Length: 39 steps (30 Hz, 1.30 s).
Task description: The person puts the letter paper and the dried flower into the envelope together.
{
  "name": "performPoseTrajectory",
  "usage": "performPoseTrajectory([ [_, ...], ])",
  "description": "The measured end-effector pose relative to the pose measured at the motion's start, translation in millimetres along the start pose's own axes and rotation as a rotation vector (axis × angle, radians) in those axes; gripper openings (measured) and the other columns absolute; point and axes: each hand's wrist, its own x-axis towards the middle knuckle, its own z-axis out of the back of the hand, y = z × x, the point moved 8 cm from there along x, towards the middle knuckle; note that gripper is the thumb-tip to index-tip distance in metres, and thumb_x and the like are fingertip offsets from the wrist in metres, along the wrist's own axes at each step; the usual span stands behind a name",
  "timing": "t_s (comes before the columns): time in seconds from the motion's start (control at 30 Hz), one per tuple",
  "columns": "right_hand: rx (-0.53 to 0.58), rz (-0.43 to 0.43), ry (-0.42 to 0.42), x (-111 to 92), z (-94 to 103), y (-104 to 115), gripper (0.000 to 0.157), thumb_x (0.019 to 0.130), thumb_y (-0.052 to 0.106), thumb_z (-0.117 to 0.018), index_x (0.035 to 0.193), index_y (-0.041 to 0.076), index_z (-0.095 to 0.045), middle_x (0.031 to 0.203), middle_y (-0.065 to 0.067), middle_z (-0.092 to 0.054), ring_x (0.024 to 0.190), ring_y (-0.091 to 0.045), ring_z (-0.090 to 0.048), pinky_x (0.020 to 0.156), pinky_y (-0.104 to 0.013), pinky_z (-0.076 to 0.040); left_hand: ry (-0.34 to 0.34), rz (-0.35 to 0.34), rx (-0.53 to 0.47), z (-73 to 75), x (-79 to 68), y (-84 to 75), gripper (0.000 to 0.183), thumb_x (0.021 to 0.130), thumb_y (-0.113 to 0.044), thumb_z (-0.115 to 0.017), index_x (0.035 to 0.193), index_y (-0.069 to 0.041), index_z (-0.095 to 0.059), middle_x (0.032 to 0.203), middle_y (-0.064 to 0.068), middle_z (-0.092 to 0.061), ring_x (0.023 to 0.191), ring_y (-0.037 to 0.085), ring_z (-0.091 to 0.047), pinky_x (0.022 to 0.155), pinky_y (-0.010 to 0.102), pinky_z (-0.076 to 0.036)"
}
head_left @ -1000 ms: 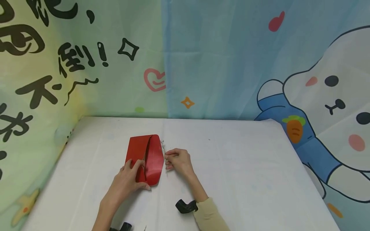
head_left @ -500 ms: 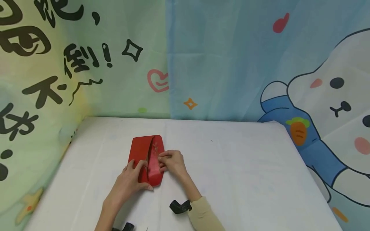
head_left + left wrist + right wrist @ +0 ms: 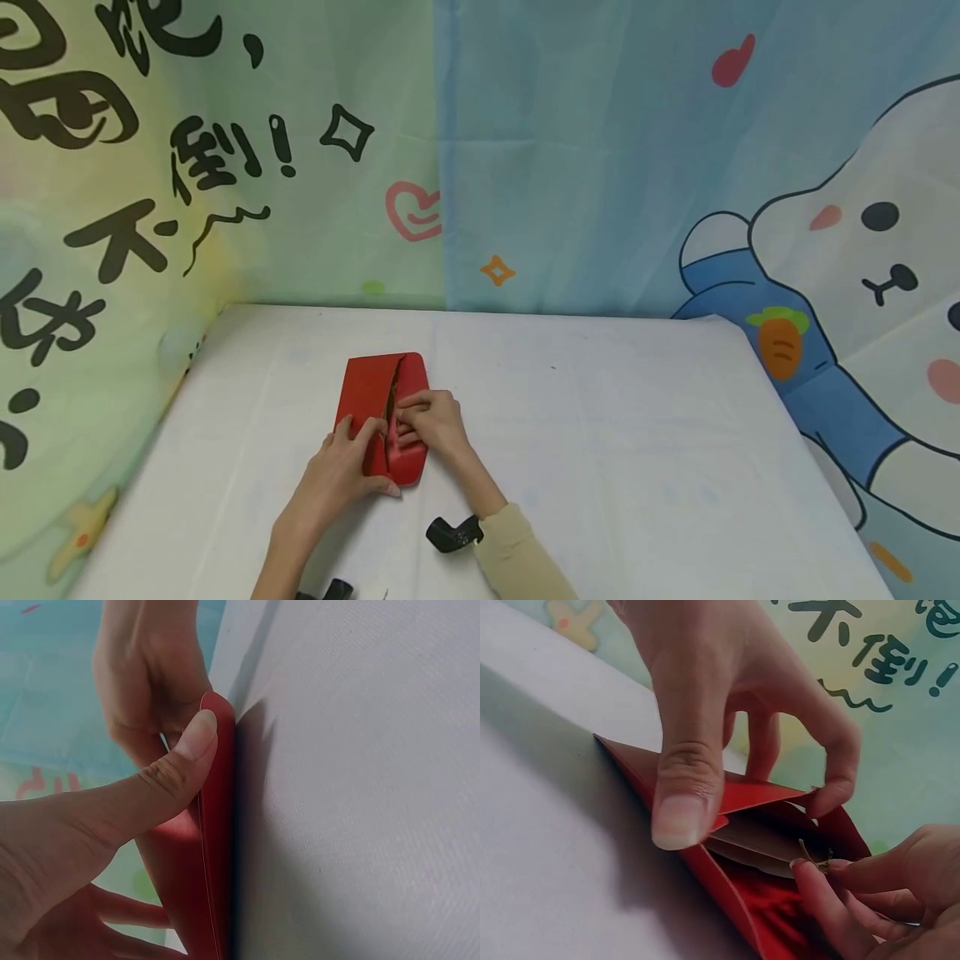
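Note:
A red envelope (image 3: 367, 383) lies on the white table, its flap (image 3: 411, 462) folded out to the right. My left hand (image 3: 333, 475) holds it, thumb at the near edge and a fingertip lifting the mouth, as the right wrist view shows. At that mouth my right hand (image 3: 435, 425) pinches a thin dried sprig (image 3: 821, 864) between thumb and fingers. Most of the sprig is hidden by the fingers and the envelope. Inside the gaping pocket a brownish sheet (image 3: 757, 851) shows.
The white table (image 3: 637, 458) spreads around the envelope. A printed cloth backdrop (image 3: 570, 167) stands along the table's back and left. Black wrist-worn pieces (image 3: 453, 535) stick out by the forearms. Something thin and small pokes in at the bottom edge of the head view.
My right hand has moved left with the sprig, from beside the flap across it to the envelope's mouth. The left hand keeps its hold on the envelope. The head view has shifted slightly.

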Motion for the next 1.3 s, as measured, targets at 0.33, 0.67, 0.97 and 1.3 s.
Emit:
performPoseTrajectory([
  [0.33,-0.095,0.029,-0.014,4.4,-11.5,0.4,0.015,0.087,0.002,-0.066,0.099,-0.005,-0.069,0.082,-0.016,-0.074,0.06,-0.029,-0.072,0.054,-0.032,-0.058,0.003,-0.017,0.03,-1.7,-1.2,-4.4,0.083,0.058,-0.048,-0.089,0.128,-0.025,-0.052,0.136,0.028,-0.043,0.116,0.053,-0.05,0.076,0.058,-0.054],
  [0.67,-0.298,0.138,-0.053,4.7,-17.1,7.9,0.02,0.08,-0.004,-0.062,0.099,-0.005,-0.07,0.078,-0.011,-0.074,0.06,-0.008,-0.067,0.054,-0.021,-0.055,-0.009,-0.023,0.035,-2.5,-2.0,-3.7,0.089,0.056,-0.049,-0.089,0.134,-0.026,-0.052,0.138,0.031,-0.041,0.119,0.058,-0.047,0.078,0.06,-0.053],
  [0.97,-0.227,0.117,-0.001,-0.4,-9.1,4.7,0.017,0.088,-0.003,-0.061,0.101,-0.006,-0.07,0.081,-0.015,-0.074,0.06,-0.017,-0.07,0.055,-0.025,-0.057,-0.021,-0.069,0.049,-3.3,-2.3,-6.3,0.086,0.056,-0.047,-0.089,0.132,-0.023,-0.057,0.148,0.024,-0.035,0.114,0.059,-0.05,0.079,0.061,-0.052],
  [1.3,-0.068,0.059,0.07,-26.6,31.3,1.0,0.024,0.091,0.004,-0.06,0.113,-0.004,-0.066,0.09,-0.021,-0.072,0.071,-0.031,-0.073,0.066,-0.037,-0.06,-0.013,-0.115,0.12,-9.4,-2.8,-15.9,0.089,0.059,-0.046,-0.089,0.137,-0.022,-0.053,0.151,0.009,-0.044,0.106,0.059,-0.047,0.066,0.051,-0.055],
])
